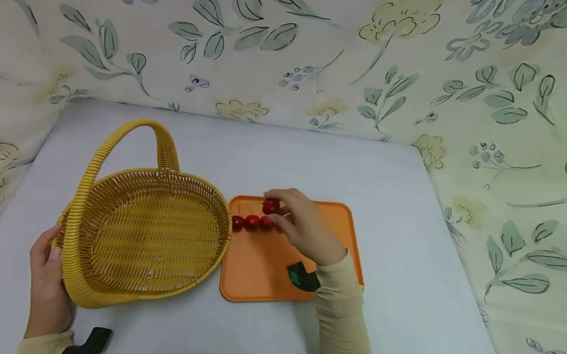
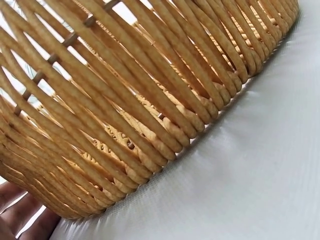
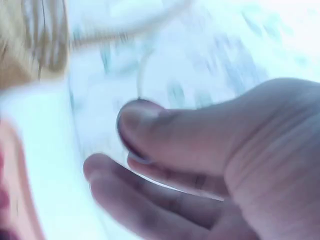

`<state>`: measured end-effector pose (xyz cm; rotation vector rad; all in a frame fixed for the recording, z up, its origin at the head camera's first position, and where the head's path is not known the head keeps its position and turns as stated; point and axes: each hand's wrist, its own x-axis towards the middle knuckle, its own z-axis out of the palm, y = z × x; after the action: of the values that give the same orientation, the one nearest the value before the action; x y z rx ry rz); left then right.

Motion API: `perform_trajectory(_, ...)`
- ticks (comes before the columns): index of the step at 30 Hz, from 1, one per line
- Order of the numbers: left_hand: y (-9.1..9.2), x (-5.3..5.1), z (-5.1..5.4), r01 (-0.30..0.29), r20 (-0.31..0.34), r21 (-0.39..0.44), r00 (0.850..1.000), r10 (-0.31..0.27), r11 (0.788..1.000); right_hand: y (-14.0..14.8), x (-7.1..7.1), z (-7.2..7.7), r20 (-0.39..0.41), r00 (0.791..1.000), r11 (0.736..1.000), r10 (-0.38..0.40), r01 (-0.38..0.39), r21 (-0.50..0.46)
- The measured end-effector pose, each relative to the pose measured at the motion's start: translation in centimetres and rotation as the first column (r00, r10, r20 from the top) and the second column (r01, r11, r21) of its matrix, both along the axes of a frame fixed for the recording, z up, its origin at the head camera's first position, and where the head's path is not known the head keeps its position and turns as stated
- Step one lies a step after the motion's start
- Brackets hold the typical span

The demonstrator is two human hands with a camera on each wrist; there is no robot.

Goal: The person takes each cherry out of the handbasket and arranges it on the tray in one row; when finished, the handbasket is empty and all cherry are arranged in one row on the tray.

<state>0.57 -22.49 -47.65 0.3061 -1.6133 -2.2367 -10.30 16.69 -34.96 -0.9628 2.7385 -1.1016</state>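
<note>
My right hand (image 1: 304,226) pinches a dark red cherry (image 1: 271,206) between thumb and fingers, over the upper part of the orange tray (image 1: 261,270). Its thin stem shows in the right wrist view, where the thumb covers most of the fruit. A short row of red cherries (image 1: 252,222) lies on the tray just below; my hand partly hides the row's right end. On the left, my left hand (image 1: 49,283) grips the side of a yellow wicker basket (image 1: 159,234) with a tall arched handle. The left wrist view shows the basket's woven wall (image 2: 150,100) close up.
Basket and tray stand side by side on a white table (image 1: 407,253), the basket's right rim at the tray's left edge. A flower-printed cloth (image 1: 323,52) hangs behind and around the table. A dark band (image 1: 303,277) hangs at the right wrist, over the tray.
</note>
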Motion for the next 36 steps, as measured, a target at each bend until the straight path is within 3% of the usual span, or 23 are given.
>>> perform_trajectory(3, -0.4, 0.4, -0.1, -0.023, -0.023, 0.06, 0.999, 0.025, 0.998, 3.3, 0.5, -1.2, 0.058, 0.981, 0.982, -0.187, 0.187, 0.022)
perform_trajectory(7, -0.4, 0.6, -0.1, -0.038, -0.035, 0.059, 0.999, 0.04, 0.998, 6.6, 0.7, -3.2, 0.082, 0.917, 0.916, -0.39, 0.377, 0.141)
perform_trajectory(10, -0.2, 0.5, -0.1, -0.039, -0.037, 0.061, 0.998, 0.042, 0.997, 7.9, 0.5, -4.7, 0.133, 0.882, 0.884, -0.452, 0.424, 0.197)
perform_trajectory(15, 0.1, 0.5, -0.2, -0.03, -0.03, 0.073, 0.999, 0.032, 0.997, 8.9, 0.1, -7.2, 0.231, 0.854, 0.879, -0.467, 0.421, 0.224)
perform_trajectory(19, 0.3, 0.6, -0.5, -0.002, -0.073, 0.068, 0.997, 0.007, 0.998, 9.1, -0.2, -8.6, 0.242, 0.846, 0.875, -0.475, 0.426, 0.231)
perform_trajectory(24, 0.5, 0.6, -0.6, 0.032, -0.126, 0.053, 0.992, -0.025, 0.998, 9.1, -0.3, -9.1, 0.196, 0.855, 0.867, -0.481, 0.431, 0.249)
perform_trajectory(27, 0.6, 0.6, -0.5, 0.032, -0.097, 0.022, 0.995, -0.029, 0.999, 9.2, -0.4, -9.2, 0.173, 0.864, 0.869, -0.473, 0.425, 0.254)
perform_trajectory(32, 0.8, 0.5, -0.3, -0.019, 0.03, -0.052, 0.999, 0.021, 0.998, 9.4, -0.5, -9.5, 0.132, 0.883, 0.876, -0.45, 0.408, 0.258)
perform_trajectory(36, 1.0, 0.5, 0.0, -0.035, 0.079, -0.083, 0.996, 0.041, 0.996, 9.5, -0.5, -9.5, 0.158, 0.878, 0.876, -0.452, 0.403, 0.266)
